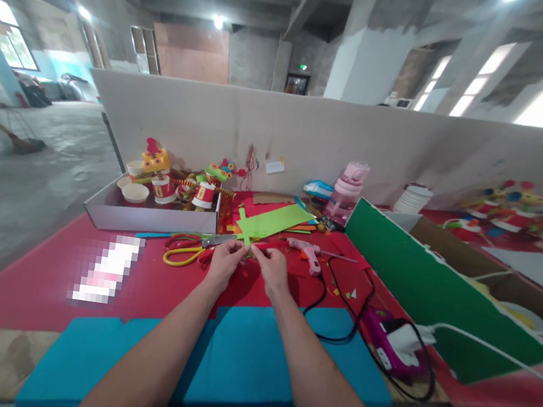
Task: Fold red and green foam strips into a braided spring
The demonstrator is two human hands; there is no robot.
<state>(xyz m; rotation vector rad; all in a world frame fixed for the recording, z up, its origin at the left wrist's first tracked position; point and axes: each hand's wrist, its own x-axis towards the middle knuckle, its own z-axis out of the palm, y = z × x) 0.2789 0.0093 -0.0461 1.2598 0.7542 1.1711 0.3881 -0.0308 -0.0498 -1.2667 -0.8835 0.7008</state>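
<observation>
A narrow green paper strip (246, 228) stands up between my two hands over the red tabletop. My left hand (227, 261) pinches its lower end from the left. From the right, my right hand (268, 267) grips the same end, thumb and fingertips together. Behind the strip lies a wide sheet of green paper (276, 221). Scissors with yellow and red handles (182, 255) rest just left of my left hand. To the right of my right hand is a pink hot glue gun (309, 252) on its side.
A white box (158, 220) at the left holds paper cups and cup figures. A green-sided divided box (431, 287) stands at the right. A purple power strip (390, 345) with cords sits near the front right. Blue foam sheets (249, 362) line the front edge; a pink bottle (347, 190) stands behind.
</observation>
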